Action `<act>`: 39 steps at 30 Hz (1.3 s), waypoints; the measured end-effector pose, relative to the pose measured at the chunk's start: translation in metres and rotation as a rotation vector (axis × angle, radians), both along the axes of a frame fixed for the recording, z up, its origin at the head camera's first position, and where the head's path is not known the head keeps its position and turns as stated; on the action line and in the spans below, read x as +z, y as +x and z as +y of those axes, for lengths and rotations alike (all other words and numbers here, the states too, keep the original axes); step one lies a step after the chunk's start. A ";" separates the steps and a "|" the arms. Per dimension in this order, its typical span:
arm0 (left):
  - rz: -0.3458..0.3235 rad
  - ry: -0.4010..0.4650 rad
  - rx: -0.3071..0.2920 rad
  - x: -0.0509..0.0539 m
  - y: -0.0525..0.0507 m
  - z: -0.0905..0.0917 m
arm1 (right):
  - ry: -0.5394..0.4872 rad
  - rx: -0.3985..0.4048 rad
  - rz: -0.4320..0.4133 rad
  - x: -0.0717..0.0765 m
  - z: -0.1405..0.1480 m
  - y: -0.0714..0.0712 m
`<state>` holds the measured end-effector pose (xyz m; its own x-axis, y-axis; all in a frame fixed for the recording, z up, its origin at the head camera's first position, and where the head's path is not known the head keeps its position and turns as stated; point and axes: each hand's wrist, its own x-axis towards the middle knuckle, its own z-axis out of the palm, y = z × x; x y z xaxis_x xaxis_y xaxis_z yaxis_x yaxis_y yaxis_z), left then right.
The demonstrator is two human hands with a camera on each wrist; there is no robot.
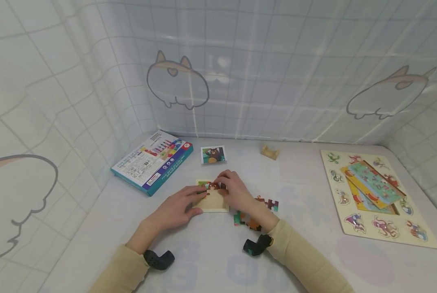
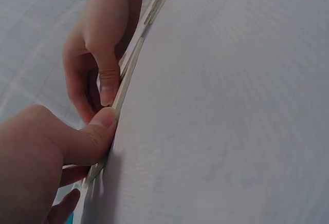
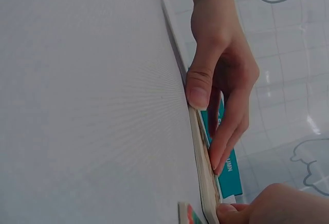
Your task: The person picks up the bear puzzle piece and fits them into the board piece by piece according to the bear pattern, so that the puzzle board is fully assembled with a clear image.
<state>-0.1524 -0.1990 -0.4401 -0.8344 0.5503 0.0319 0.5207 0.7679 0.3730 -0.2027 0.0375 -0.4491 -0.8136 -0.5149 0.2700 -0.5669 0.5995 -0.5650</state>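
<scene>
A small wooden puzzle tray lies on the table, with bear-picture pieces along its far side. My left hand holds the tray's left side, its thumb against the near edge and its fingers reaching over the top. At the far right corner, my right hand pinches a dark puzzle piece, mostly covered by the fingers. The left wrist view shows both thumbs close together along the tray's edge. Loose jigsaw pieces lie to the tray's right, partly under my right forearm.
Behind the tray is a bear picture card. A blue-and-white box lies at the back left, and a small wooden stand sits at the back. On the right, a pegged animal board bears colourful picture boards.
</scene>
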 end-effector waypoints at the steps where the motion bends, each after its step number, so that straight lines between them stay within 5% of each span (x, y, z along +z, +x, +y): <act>1: 0.001 0.004 0.001 0.000 0.000 0.000 | 0.001 -0.002 0.001 0.000 0.000 0.000; 27: -0.013 0.027 -0.002 0.002 -0.001 0.003 | 0.016 -0.010 0.010 -0.002 0.000 0.001; 39: -0.044 0.035 0.001 0.001 0.000 0.000 | 0.014 0.022 -0.079 0.012 0.018 0.006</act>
<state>-0.1528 -0.1989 -0.4394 -0.8359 0.5487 0.0139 0.5023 0.7545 0.4223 -0.1964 0.0560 -0.4368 -0.8202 -0.5367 0.1980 -0.5344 0.5956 -0.5998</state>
